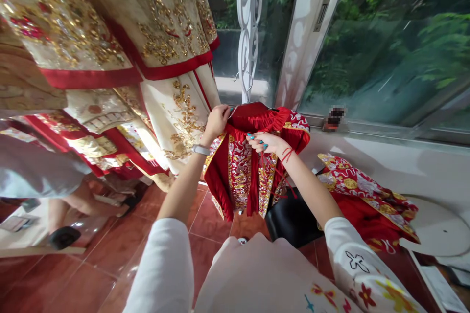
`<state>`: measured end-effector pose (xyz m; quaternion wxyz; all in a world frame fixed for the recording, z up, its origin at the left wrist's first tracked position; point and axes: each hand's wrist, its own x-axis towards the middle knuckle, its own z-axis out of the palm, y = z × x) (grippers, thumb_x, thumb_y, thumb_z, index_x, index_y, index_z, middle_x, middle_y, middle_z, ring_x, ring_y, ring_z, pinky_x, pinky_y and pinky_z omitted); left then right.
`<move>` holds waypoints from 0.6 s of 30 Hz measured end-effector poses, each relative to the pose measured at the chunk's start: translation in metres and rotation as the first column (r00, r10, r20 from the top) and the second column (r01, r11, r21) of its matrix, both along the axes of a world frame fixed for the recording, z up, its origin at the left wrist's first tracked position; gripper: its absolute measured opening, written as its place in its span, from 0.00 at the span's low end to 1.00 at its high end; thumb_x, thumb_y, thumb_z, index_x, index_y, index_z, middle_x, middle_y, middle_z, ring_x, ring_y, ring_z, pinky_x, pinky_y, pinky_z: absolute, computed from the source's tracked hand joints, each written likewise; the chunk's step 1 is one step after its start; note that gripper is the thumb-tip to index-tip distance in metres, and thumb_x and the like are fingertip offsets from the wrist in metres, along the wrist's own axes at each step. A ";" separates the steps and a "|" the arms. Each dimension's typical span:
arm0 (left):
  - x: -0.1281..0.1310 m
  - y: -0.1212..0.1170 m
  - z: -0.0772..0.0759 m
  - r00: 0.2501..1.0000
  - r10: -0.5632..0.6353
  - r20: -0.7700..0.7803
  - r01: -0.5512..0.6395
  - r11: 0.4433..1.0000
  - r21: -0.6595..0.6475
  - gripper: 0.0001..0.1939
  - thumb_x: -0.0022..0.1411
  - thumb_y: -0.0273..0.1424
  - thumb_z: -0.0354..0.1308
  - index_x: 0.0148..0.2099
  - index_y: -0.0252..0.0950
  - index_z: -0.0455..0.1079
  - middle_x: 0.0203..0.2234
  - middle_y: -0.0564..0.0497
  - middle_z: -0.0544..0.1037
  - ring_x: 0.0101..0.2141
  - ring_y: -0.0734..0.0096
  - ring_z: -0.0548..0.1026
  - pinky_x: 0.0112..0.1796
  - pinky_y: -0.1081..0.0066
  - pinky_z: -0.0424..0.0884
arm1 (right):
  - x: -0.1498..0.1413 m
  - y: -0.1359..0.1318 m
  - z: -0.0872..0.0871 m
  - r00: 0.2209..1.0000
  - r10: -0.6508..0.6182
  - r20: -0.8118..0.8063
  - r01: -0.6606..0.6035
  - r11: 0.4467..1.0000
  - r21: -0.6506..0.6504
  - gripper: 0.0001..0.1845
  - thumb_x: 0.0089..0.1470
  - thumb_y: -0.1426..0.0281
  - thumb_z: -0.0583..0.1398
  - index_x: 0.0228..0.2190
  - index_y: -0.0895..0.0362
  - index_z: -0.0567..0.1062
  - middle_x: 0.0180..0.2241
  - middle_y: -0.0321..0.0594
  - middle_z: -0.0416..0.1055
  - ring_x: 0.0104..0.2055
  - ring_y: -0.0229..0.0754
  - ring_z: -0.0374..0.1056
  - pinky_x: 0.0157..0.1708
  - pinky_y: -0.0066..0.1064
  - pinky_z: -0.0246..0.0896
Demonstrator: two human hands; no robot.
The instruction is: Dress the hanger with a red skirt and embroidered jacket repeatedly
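A red embroidered skirt (240, 171) with a gathered waist, gold and silver patterned panels and yellow edging hangs in front of me on a hanger (248, 89). My left hand (218, 121) is closed at the upper left corner of the waist, by the end of the hanger; its fingertips are partly hidden. Across the front of the waistband, my right hand (267, 142) pinches a thin red cord, whose loose ends (288, 183) dangle below the fingers.
Long cream gowns (172, 19) with gold beading hang close on the left. A white scrolled metal stand (246, 24) rises by the window. Right of me, another red embroidered garment (363, 190) lies near a round white table (440, 225) and a black seat (293, 217). A seated person (40, 176) is at far left.
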<state>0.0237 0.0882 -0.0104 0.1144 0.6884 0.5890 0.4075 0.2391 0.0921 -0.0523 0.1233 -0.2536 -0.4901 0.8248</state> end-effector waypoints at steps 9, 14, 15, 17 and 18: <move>0.042 -0.061 -0.051 0.945 0.267 0.190 -0.326 0.823 0.465 0.09 0.70 0.29 0.45 0.44 0.38 0.67 0.43 0.42 0.72 0.48 0.56 0.70 0.53 0.56 0.65 | 0.006 0.007 -0.004 1.000 -0.013 0.001 0.013 0.999 -0.037 0.17 0.68 0.76 0.46 0.25 0.55 0.58 0.17 0.23 0.44 0.15 0.29 0.32 0.13 0.18 0.33; 0.115 -0.122 -0.117 0.877 0.014 0.479 -0.154 0.955 0.253 0.14 0.64 0.35 0.56 0.50 0.39 0.63 0.46 0.42 0.71 0.49 0.57 0.71 0.52 0.57 0.67 | -0.006 0.010 -0.010 0.995 -0.079 -0.063 0.076 0.996 -0.052 0.16 0.66 0.79 0.48 0.25 0.55 0.57 0.16 0.22 0.42 0.14 0.29 0.32 0.13 0.18 0.33; 0.127 -0.126 -0.128 0.804 -0.027 0.593 -0.092 0.981 0.170 0.15 0.64 0.37 0.57 0.51 0.39 0.62 0.44 0.44 0.72 0.46 0.60 0.72 0.50 0.59 0.69 | -0.007 0.009 -0.011 0.993 -0.081 -0.081 0.077 0.996 -0.056 0.16 0.66 0.79 0.49 0.25 0.55 0.57 0.16 0.22 0.42 0.14 0.29 0.32 0.13 0.18 0.33; 0.141 -0.129 -0.142 0.626 -0.079 0.776 0.096 0.995 0.023 0.16 0.65 0.43 0.56 0.47 0.39 0.61 0.35 0.50 0.71 0.35 0.68 0.72 0.38 0.67 0.71 | -0.009 0.006 -0.010 0.991 -0.083 -0.106 0.077 0.995 -0.063 0.16 0.66 0.79 0.49 0.26 0.55 0.58 0.16 0.22 0.42 0.14 0.29 0.33 0.12 0.18 0.34; 0.144 -0.130 -0.144 0.548 -0.089 0.832 0.199 0.980 -0.025 0.17 0.66 0.48 0.56 0.43 0.39 0.61 0.28 0.54 0.67 0.28 0.72 0.68 0.31 0.71 0.67 | -0.009 0.005 -0.009 0.990 -0.087 -0.110 0.079 0.994 -0.069 0.17 0.67 0.79 0.48 0.26 0.55 0.59 0.15 0.22 0.42 0.14 0.29 0.33 0.12 0.18 0.35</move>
